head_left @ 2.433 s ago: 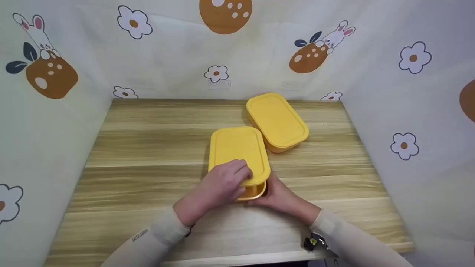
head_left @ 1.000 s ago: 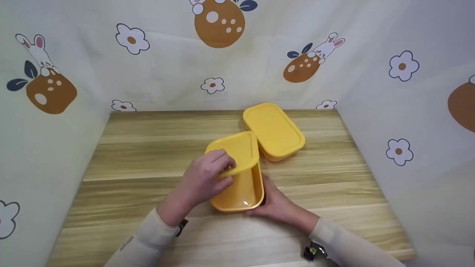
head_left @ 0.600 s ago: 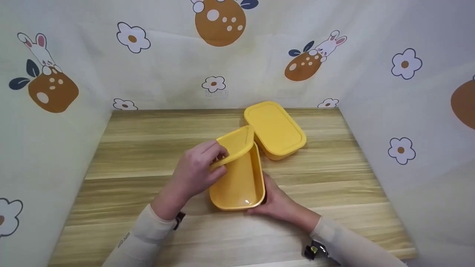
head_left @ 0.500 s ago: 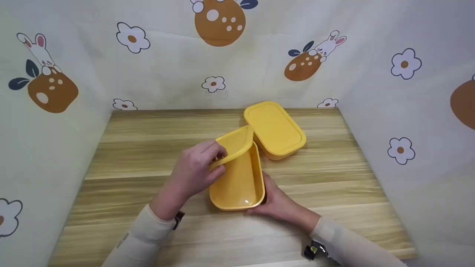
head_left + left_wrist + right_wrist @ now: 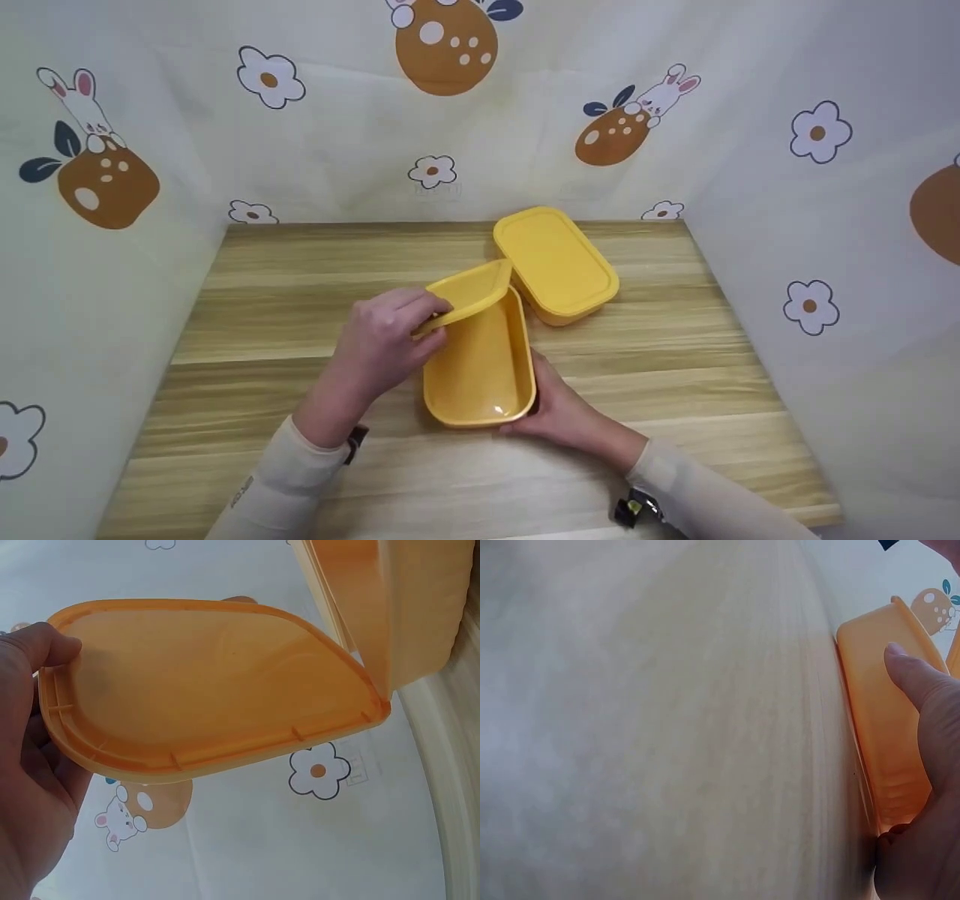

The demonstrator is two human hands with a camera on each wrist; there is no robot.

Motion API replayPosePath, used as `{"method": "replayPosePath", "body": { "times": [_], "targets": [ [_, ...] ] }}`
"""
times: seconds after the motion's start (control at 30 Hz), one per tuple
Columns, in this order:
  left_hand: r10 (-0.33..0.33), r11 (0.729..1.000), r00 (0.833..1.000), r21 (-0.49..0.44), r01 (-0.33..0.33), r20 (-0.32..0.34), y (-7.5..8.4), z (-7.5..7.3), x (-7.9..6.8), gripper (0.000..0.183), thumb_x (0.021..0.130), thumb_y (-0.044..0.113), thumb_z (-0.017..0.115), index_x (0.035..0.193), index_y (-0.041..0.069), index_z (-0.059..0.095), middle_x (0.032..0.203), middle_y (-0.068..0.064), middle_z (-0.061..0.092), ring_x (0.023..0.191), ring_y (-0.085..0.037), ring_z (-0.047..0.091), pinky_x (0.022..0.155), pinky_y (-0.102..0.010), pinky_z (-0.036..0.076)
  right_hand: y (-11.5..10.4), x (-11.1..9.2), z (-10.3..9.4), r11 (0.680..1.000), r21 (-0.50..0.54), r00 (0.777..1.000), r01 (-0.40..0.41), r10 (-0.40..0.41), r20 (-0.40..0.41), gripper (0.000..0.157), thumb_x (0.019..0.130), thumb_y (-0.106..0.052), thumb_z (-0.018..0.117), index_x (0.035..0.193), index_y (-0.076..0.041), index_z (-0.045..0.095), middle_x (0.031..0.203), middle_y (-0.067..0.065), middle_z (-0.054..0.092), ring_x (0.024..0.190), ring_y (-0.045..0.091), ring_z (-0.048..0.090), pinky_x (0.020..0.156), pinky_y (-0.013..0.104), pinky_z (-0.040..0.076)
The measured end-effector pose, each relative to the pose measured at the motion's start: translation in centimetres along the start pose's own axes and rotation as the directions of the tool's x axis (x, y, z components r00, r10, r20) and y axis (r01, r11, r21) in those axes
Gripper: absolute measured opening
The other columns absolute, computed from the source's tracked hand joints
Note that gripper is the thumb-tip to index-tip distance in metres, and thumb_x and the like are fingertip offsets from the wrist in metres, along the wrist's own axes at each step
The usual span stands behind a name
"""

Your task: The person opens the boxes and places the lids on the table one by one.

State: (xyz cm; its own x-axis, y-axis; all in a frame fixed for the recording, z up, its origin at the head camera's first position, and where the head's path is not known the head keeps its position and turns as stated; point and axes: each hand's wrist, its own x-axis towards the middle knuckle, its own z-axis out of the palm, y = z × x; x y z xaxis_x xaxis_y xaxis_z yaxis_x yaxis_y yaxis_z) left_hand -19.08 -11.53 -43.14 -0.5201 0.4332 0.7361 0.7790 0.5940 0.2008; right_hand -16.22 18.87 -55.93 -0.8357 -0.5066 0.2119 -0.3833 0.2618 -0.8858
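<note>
An uncovered yellow food container (image 5: pixel 480 382) stands on the table, nothing visible in the part of it that shows. Its yellow lid (image 5: pixel 469 292) is tilted up above the far end. My left hand (image 5: pixel 390 337) pinches the lid's near left edge between thumb and fingers. In the left wrist view the lid (image 5: pixel 210 682) shows its ribbed underside, one far corner at the container's rim. My right hand (image 5: pixel 559 405) grips the container's near right corner. The right wrist view shows my thumb against the container's wall (image 5: pixel 877 690); the fingers are mostly hidden.
A second yellow container with its lid on (image 5: pixel 555 262) stands behind and to the right, close against the first one's far end. Patterned cloth walls (image 5: pixel 337 135) enclose the wooden table (image 5: pixel 262 300) at the back and sides.
The lid has come up off the near end of the container and swung left and back with my left hand, then sunk slightly. My right hand has stayed on the container.
</note>
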Motion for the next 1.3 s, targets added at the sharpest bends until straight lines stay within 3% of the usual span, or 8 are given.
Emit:
{"method": "replayPosePath", "body": {
  "times": [0.2, 0.53, 0.7, 0.9, 1.13, 1.3],
  "targets": [
    [-0.032, 0.999, 0.999, -0.006, 0.032, 0.001, -0.1, -0.5, 0.1, 0.015, 0.088, 0.003, 0.083, 0.102, 0.007, 0.083, 0.099, -0.006, 0.081, 0.086, -0.024, 0.077, 0.077, -0.038, 0.067, 0.1, -0.2, 0.2, 1.0, -0.002, 1.0, -0.015, 0.015, -0.003, 0.128, 0.073, -0.008, 0.104, 0.172, 0.0, 0.024, 0.172, 0.033, 0.03, 0.156, 0.052, 0.036, 0.129, 0.028, 0.023],
    [-0.087, 0.995, 0.996, -0.052, 0.085, -0.029, -0.6, -1.0, 0.2, 0.012, 0.09, 0.002, 0.081, 0.101, 0.007, 0.082, 0.096, -0.005, 0.081, 0.078, -0.02, 0.074, 0.068, -0.034, 0.064, 0.7, -0.2, 0.2, 0.999, 0.042, 1.0, 0.0, -0.001, 0.011, 0.125, 0.074, -0.006, 0.102, 0.172, -0.002, 0.025, 0.169, 0.032, 0.032, 0.151, 0.054, 0.04, 0.131, 0.038, 0.027],
    [-0.125, 0.991, 0.991, -0.057, 0.122, -0.055, -1.1, -1.2, 0.2, 0.01, 0.091, 0.001, 0.081, 0.1, 0.006, 0.081, 0.095, -0.007, 0.081, 0.079, -0.019, 0.076, 0.069, -0.034, 0.065, -0.1, -0.2, 0.0, 0.998, 0.059, 0.999, -0.032, 0.031, 0.019, 0.123, 0.074, -0.003, 0.101, 0.172, -0.004, 0.025, 0.168, 0.033, 0.034, 0.151, 0.053, 0.041, 0.13, 0.04, 0.028],
    [-0.182, 0.982, 0.979, -0.058, 0.177, -0.088, -1.7, -1.7, 0.2, 0.01, 0.093, 0.002, 0.082, 0.102, 0.004, 0.082, 0.095, -0.008, 0.082, 0.082, -0.022, 0.079, 0.073, -0.038, 0.067, 0.4, -0.1, 0.1, 0.999, 0.029, 1.0, -0.019, 0.019, 0.008, 0.125, 0.073, -0.006, 0.103, 0.172, -0.002, 0.026, 0.168, 0.032, 0.035, 0.15, 0.053, 0.041, 0.131, 0.039, 0.027],
    [-0.272, 0.961, 0.95, -0.099, 0.259, -0.155, -2.5, -2.0, 0.0, 0.009, 0.095, 0.005, 0.084, 0.103, 0.002, 0.083, 0.097, -0.01, 0.082, 0.083, -0.024, 0.077, 0.074, -0.043, 0.066, -0.5, 0.0, 0.0, 0.998, 0.001, 0.998, -0.059, 0.059, 0.014, 0.124, 0.073, -0.003, 0.102, 0.171, -0.001, 0.026, 0.166, 0.034, 0.036, 0.151, 0.051, 0.042, 0.129, 0.039, 0.029],
    [-0.359, 0.93, 0.907, -0.168, 0.328, -0.219, -3.5, -2.1, 0.0, 0.01, 0.096, 0.007, 0.086, 0.103, 0.001, 0.083, 0.097, -0.008, 0.081, 0.081, -0.021, 0.075, 0.074, -0.026, 0.061, -0.5, 0.0, -0.1, 0.998, 0.004, 0.997, -0.069, 0.069, 0.018, 0.124, 0.074, -0.003, 0.102, 0.171, 0.0, 0.026, 0.167, 0.033, 0.036, 0.151, 0.051, 0.042, 0.129, 0.039, 0.029]
  ]
}}
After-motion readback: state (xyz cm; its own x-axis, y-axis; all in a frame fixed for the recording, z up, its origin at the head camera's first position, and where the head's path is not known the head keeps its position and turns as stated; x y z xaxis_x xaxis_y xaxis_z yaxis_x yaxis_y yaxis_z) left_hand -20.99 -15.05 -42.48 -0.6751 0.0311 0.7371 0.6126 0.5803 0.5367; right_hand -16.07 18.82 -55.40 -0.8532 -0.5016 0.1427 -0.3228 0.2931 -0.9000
